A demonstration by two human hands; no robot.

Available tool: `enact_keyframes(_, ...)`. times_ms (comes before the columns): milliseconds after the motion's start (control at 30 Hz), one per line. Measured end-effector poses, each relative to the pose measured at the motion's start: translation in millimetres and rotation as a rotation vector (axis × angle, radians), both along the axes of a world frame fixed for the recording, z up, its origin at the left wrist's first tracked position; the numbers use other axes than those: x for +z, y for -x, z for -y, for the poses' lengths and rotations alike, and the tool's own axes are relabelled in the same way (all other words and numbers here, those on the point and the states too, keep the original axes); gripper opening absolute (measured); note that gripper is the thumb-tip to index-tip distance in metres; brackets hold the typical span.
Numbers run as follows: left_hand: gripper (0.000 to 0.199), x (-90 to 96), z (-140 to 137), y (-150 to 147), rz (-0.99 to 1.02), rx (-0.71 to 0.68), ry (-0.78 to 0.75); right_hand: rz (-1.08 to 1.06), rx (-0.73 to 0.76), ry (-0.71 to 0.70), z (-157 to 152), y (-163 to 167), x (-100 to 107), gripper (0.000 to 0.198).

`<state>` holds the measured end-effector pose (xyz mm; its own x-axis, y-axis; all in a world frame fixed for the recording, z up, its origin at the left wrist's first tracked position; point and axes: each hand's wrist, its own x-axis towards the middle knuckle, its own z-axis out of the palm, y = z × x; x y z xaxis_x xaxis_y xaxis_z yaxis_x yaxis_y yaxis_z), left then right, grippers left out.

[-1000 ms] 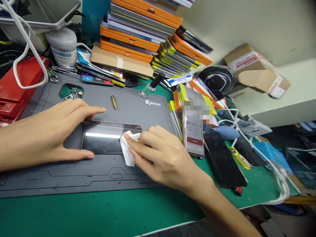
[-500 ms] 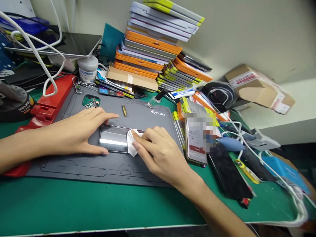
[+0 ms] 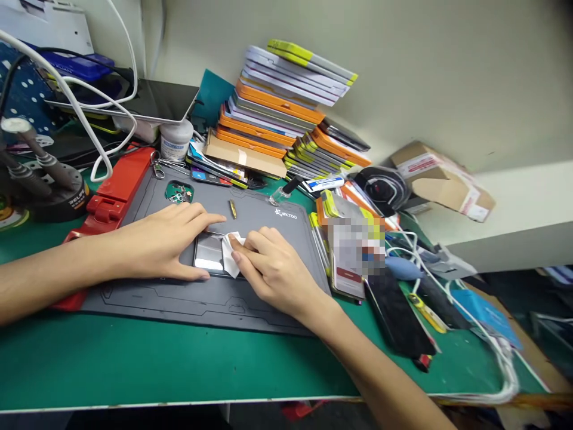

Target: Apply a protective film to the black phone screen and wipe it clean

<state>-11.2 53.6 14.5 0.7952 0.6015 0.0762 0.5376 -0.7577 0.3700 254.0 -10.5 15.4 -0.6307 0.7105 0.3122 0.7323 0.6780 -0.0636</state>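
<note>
Right fingers (image 3: 251, 255) pinching a wipe (image 3: 231, 264) have moved along the phone (image 3: 208, 249) toward widely spread left fingers (image 3: 193, 273).

A dark, glossy phone (image 3: 208, 249) lies flat on the grey mat (image 3: 170, 298), reflecting one bright band. A white, crumpled wipe (image 3: 230, 261) covers part of its surface.

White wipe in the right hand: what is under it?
A dark glossy panel; its left part shows. Its right end cannot be seen, covered by the wipe and right hand.
</note>
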Motion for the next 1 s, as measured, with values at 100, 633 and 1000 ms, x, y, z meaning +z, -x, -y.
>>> enact_keyframes(100,0.089,-2.0,0,0,0.013,-0.007,-0.005,0.000,0.004,0.004,-2,8,0,0.036)
enact_keyframes(633,0.056,-0.1,-27,5,0.438,0.283,0.600,-0.020,0.066,0.023,-12,37,0,0.040)
enact_keyframes(1000,0.051,-6.0,-34,6,0.516,0.351,0.680,-0.056,0.166,-0.059,-11,48,3,0.042)
